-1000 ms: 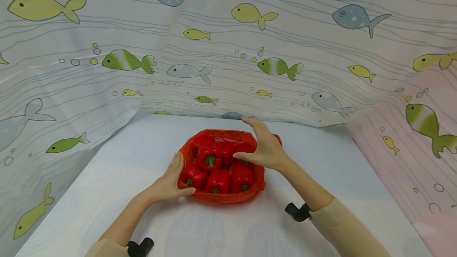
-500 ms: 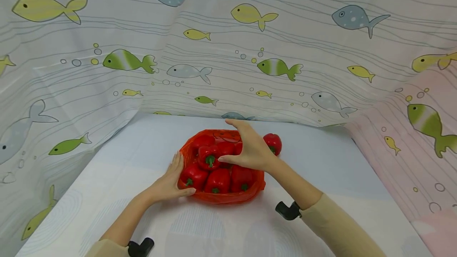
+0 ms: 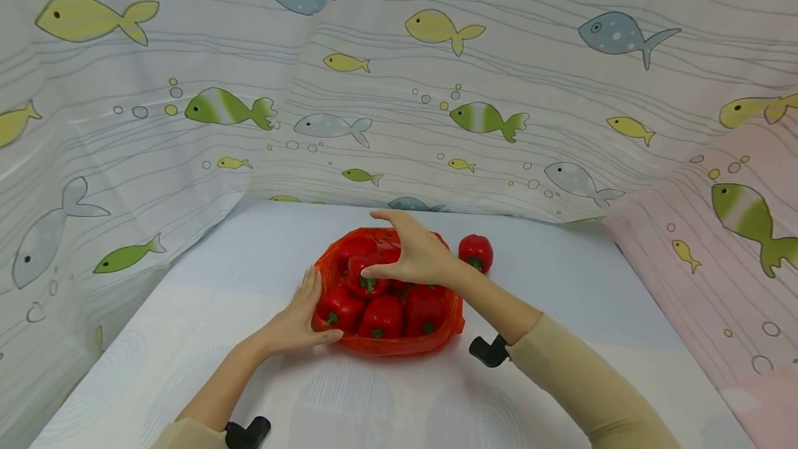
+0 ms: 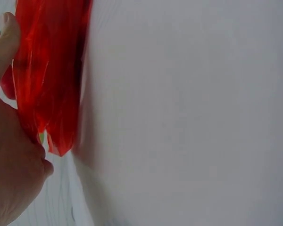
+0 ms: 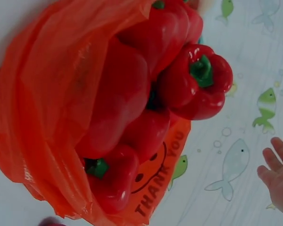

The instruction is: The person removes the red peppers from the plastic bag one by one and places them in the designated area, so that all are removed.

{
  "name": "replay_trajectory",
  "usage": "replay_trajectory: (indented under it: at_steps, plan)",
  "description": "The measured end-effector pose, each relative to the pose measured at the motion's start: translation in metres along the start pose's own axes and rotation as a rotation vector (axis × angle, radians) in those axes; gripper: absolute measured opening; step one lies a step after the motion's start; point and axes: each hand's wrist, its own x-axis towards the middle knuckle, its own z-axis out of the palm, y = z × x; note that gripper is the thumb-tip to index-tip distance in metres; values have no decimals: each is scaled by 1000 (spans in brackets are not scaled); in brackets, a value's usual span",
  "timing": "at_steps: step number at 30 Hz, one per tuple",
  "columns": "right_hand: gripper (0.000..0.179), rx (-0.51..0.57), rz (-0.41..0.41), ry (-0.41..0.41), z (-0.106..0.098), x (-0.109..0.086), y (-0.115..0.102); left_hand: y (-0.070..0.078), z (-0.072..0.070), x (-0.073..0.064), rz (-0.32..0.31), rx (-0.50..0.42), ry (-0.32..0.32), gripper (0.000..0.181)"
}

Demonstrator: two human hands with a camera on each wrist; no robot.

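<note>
A red plastic bag (image 3: pixel 399 347) holds several red bell peppers, their green stems showing. Against the bag's left side rests my left hand (image 3: pixel 293 321), its fingers straight along the outside and its thumb stretched to the front rim. My right hand (image 3: pixel 414 255) hovers above the bag, thumb and fingers spread wide, with nothing between them. Its thumb is nearest the upper bell pepper (image 5: pixel 195 82). Part of the back of the bag, with a printed face and "THANK YOU", lies behind that hand in the head view. The left wrist view shows the bag's wrinkled outer side (image 4: pixel 52 70).
One loose red bell pepper (image 3: pixel 476 253) lies on the white table (image 3: pixel 561 296), right of the bag. A fish-patterned sheet (image 3: pixel 374 89) hangs at the back and along both sides. Black camera mounts (image 3: pixel 489 352) sit on the wrists.
My right hand has moved left over the bag, away from the loose bell pepper, which is now uncovered. My left hand has stayed at the bag's side.
</note>
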Motion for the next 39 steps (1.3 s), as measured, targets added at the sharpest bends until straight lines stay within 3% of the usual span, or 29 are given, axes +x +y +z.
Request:
replay_trajectory:
  at_steps: [8, 16, 20, 32, 39]
  plan:
    - [83, 91, 67, -83, 2, 19, 10, 0, 0, -1, -11, 0, -8, 120]
    - [78, 165, 187, -289, 7, 35, 25, 0, 1, -1, -12, 2, 4, 120]
    - [78, 192, 229, -348, 9, 39, 30, 2, 1, -2, -10, -3, 6, 120]
    - [83, 63, 353, -462, 25, 49, 31, 4, 1, -4, -25, 10, -8, 120]
    - [83, 56, 358, -485, 36, 47, 29, 4, 1, -4, -26, 11, -16, 120]
